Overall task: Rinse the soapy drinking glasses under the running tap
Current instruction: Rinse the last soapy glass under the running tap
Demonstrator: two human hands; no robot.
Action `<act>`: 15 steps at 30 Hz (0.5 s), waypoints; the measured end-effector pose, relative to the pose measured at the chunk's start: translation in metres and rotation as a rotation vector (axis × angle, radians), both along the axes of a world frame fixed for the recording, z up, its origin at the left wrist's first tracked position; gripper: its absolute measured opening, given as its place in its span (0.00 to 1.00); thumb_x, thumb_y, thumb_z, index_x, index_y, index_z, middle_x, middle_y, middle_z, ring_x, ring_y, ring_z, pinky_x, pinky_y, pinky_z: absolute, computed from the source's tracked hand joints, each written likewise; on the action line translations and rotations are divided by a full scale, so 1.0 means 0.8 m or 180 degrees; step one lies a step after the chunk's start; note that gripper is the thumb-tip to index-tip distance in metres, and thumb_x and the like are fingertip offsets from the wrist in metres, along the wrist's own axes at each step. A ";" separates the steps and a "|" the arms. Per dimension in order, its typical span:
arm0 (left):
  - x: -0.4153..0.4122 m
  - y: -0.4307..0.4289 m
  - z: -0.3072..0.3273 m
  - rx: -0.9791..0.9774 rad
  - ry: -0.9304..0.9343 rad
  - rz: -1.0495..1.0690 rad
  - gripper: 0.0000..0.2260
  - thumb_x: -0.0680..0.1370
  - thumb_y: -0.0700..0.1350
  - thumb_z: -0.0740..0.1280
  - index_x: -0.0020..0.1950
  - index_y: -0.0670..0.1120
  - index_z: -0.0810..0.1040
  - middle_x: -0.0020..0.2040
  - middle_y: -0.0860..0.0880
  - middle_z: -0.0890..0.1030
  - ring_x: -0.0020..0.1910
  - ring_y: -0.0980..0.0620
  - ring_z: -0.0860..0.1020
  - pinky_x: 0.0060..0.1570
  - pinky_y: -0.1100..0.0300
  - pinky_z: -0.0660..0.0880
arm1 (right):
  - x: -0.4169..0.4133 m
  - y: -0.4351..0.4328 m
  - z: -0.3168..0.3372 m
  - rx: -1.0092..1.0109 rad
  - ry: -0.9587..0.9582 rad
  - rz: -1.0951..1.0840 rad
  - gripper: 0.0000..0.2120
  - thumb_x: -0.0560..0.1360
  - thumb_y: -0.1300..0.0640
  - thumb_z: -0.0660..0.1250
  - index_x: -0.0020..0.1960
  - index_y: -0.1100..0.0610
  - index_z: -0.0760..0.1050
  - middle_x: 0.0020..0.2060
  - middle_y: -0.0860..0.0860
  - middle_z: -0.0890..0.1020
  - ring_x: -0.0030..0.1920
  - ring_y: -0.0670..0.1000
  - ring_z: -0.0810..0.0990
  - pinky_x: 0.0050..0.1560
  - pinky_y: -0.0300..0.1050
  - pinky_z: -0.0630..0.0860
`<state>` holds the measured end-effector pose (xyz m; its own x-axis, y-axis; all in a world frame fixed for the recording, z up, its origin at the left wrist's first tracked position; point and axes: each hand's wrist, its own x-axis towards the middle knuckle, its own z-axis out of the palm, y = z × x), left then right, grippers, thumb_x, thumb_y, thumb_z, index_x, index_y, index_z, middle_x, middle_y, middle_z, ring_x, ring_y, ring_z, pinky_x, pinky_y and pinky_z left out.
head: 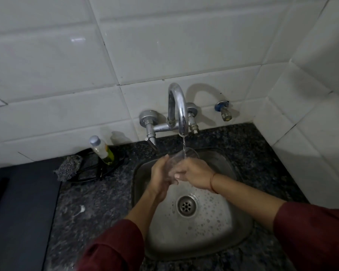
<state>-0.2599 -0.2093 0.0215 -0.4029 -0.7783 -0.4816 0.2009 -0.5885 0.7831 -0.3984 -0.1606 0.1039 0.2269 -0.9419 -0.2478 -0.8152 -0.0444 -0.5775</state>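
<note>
- Clear drinking glass [181, 159] held over the steel sink [219, 227], directly under the tap spout [179, 108]; rim tilted up and away toward the wall.
- Thin water stream [183, 147] drops from the spout into the glass mouth.
- Left hand [160, 173] wrapped round the glass's left side, fingers curled closed on it, fingertips up near the rim.
- Right hand [192, 175] closed on the glass's right side and lower part, thumb across the front; thin red thread [212, 181] on that wrist.
- Both forearms come in from the bottom edge, dark red sleeves [114, 249] pushed back from the wrists.
- Sink basin below the glass: round drain [186, 206] w/ suds bubbles dotted around it, mostly on the right and near side.
- Tap is wall-mounted, chrome, gooseneck; a separate small valve w/ blue part [223, 109] sits on the tiled wall right of the tap.
- Dark speckled granite counter [90, 212] surrounds the sink.
- Left of the tap, on the counter by the wall: small bottle [102, 148] w/ grey cap and yellow-green liquid, leaning, standing in a dark tray [92, 169].
- Grey scrubber pad [69, 167] at the tray's left edge.
- Small foam blob [82, 208] on the counter left of the sink.
- White tiles cover the wall behind the tap and the right corner.
</note>
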 end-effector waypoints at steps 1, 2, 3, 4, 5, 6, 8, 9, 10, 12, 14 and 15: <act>0.002 -0.001 -0.003 -0.0042 -0.0263 -0.0033 0.22 0.84 0.52 0.57 0.58 0.36 0.81 0.34 0.46 0.79 0.25 0.52 0.71 0.20 0.63 0.63 | -0.004 0.006 0.000 0.0180 -0.0313 0.0050 0.10 0.79 0.57 0.69 0.58 0.51 0.84 0.55 0.45 0.85 0.59 0.46 0.81 0.64 0.44 0.75; 0.008 -0.005 -0.005 -0.0002 -0.0556 -0.0175 0.21 0.84 0.52 0.55 0.58 0.36 0.78 0.32 0.46 0.76 0.23 0.53 0.67 0.18 0.64 0.58 | -0.008 0.010 -0.003 0.0183 -0.0277 0.0193 0.10 0.79 0.57 0.69 0.59 0.51 0.83 0.56 0.46 0.85 0.58 0.46 0.81 0.64 0.44 0.75; 0.014 -0.009 -0.001 0.0110 -0.0776 -0.0443 0.20 0.84 0.51 0.53 0.57 0.37 0.77 0.31 0.46 0.75 0.21 0.53 0.66 0.18 0.65 0.55 | -0.009 0.013 -0.010 -0.0020 0.0175 0.0516 0.11 0.79 0.56 0.69 0.60 0.52 0.82 0.57 0.47 0.84 0.58 0.48 0.80 0.64 0.45 0.73; 0.019 -0.014 0.000 0.0208 -0.0898 -0.0798 0.20 0.84 0.51 0.53 0.56 0.38 0.77 0.33 0.44 0.76 0.21 0.52 0.68 0.17 0.65 0.53 | -0.003 0.017 -0.014 -0.0186 0.0833 0.0850 0.11 0.79 0.55 0.68 0.61 0.52 0.80 0.57 0.49 0.83 0.59 0.51 0.79 0.65 0.47 0.71; 0.022 -0.017 0.006 0.0267 -0.0875 -0.1053 0.19 0.84 0.51 0.53 0.56 0.39 0.78 0.36 0.43 0.79 0.23 0.51 0.71 0.17 0.65 0.54 | 0.001 0.018 -0.018 -0.0388 0.1377 0.1031 0.10 0.80 0.56 0.66 0.60 0.54 0.79 0.57 0.52 0.82 0.59 0.54 0.78 0.65 0.49 0.68; 0.021 -0.018 0.011 0.0256 -0.0749 -0.1052 0.19 0.83 0.51 0.55 0.57 0.40 0.79 0.39 0.43 0.82 0.27 0.50 0.74 0.18 0.65 0.57 | 0.003 0.016 -0.018 -0.0495 0.1628 0.1020 0.10 0.80 0.57 0.64 0.60 0.55 0.78 0.57 0.53 0.81 0.59 0.56 0.77 0.65 0.51 0.67; 0.010 -0.014 0.011 0.0171 -0.0183 -0.0521 0.19 0.82 0.51 0.59 0.61 0.39 0.81 0.48 0.43 0.84 0.35 0.48 0.79 0.22 0.64 0.68 | 0.009 0.009 -0.013 -0.0494 0.1422 0.0734 0.11 0.81 0.55 0.64 0.61 0.54 0.79 0.59 0.52 0.82 0.61 0.55 0.78 0.66 0.50 0.68; 0.003 -0.010 0.007 0.0116 0.0053 -0.0174 0.19 0.82 0.51 0.61 0.60 0.38 0.81 0.50 0.41 0.84 0.39 0.47 0.81 0.27 0.61 0.74 | 0.006 0.004 -0.011 -0.0465 0.0905 0.0473 0.12 0.80 0.54 0.65 0.63 0.53 0.80 0.60 0.51 0.82 0.61 0.53 0.79 0.66 0.50 0.70; -0.001 -0.007 0.003 0.0080 0.0083 0.0128 0.18 0.82 0.50 0.62 0.58 0.37 0.81 0.49 0.41 0.84 0.39 0.47 0.82 0.30 0.59 0.76 | 0.003 0.001 -0.010 -0.0264 0.0286 0.0161 0.13 0.79 0.55 0.67 0.63 0.51 0.81 0.59 0.49 0.83 0.61 0.51 0.80 0.66 0.49 0.72; -0.001 -0.004 -0.001 0.0192 -0.0319 0.0188 0.18 0.83 0.50 0.59 0.51 0.36 0.80 0.38 0.43 0.83 0.28 0.49 0.77 0.22 0.63 0.69 | -0.002 0.005 -0.004 -0.0013 0.0149 0.0333 0.11 0.79 0.58 0.68 0.60 0.51 0.82 0.57 0.49 0.84 0.59 0.49 0.80 0.65 0.47 0.72; 0.007 -0.006 0.000 0.0488 -0.0658 -0.0463 0.18 0.83 0.50 0.55 0.46 0.40 0.78 0.31 0.45 0.80 0.22 0.51 0.70 0.17 0.66 0.59 | 0.006 0.012 -0.005 -0.0334 0.1428 0.0932 0.10 0.80 0.57 0.66 0.59 0.53 0.80 0.56 0.52 0.83 0.59 0.53 0.79 0.64 0.49 0.69; 0.011 -0.008 0.003 0.0563 -0.0723 -0.0769 0.18 0.83 0.50 0.54 0.45 0.41 0.78 0.31 0.45 0.79 0.22 0.50 0.71 0.17 0.66 0.58 | 0.011 0.016 -0.007 -0.0492 0.1904 0.1079 0.09 0.80 0.57 0.64 0.59 0.54 0.79 0.56 0.53 0.82 0.58 0.55 0.78 0.63 0.50 0.68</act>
